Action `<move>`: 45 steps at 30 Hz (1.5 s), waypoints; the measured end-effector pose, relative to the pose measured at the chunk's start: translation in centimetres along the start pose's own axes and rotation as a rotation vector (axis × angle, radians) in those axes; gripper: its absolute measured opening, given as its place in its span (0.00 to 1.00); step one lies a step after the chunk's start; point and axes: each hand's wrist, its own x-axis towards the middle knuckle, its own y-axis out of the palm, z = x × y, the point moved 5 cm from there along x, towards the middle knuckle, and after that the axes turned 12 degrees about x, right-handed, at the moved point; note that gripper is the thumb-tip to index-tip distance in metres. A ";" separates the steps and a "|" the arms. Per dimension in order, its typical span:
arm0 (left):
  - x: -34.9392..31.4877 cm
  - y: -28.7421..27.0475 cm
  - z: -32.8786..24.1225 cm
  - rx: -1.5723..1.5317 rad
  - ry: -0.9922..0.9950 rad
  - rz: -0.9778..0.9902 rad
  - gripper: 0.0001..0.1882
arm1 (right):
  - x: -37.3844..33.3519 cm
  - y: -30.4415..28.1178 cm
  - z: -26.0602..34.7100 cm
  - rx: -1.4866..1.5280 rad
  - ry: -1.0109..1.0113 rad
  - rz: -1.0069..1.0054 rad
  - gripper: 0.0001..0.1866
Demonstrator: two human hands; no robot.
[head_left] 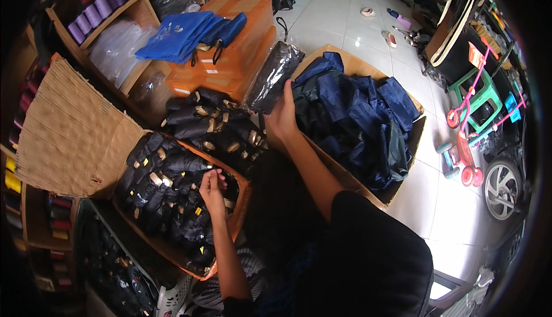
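My right hand (281,115) grips the lower end of a black folded umbrella (277,76) in a clear, shiny plastic sleeve, tilted and raised. A dark wrist loop sticks out at its far end. My left hand (213,186) hovers over or rests on the right side of an orange-edged carton (244,193); its fingers are curled together, and whether anything is in them is hidden. That carton is packed with black folded umbrellas (167,193) with light ends and small yellow tags. More black umbrellas (210,124) are heaped just beyond it.
An open carton (421,122) of navy cloth (356,115) stands to the right. Blue pouches (178,32) lie on a taped orange box (244,18). Shelves (86,41) with purple thread spools line the left. A cardboard flap (77,130), a green stool (480,101) and a pink scooter (464,144) stand nearby.
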 end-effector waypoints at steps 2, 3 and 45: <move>0.5 1.5 -0.7 0.014 0.023 0.086 0.11 | 0.1 0.1 0.0 0.020 -0.008 0.010 0.32; 0.5 2.2 -0.7 0.063 0.029 0.141 0.11 | 0.3 -0.1 -0.1 0.031 -0.015 -0.024 0.33; -2.9 3.5 5.2 0.041 0.041 0.075 0.09 | 0.8 -1.2 -1.0 -0.065 -0.034 -0.044 0.31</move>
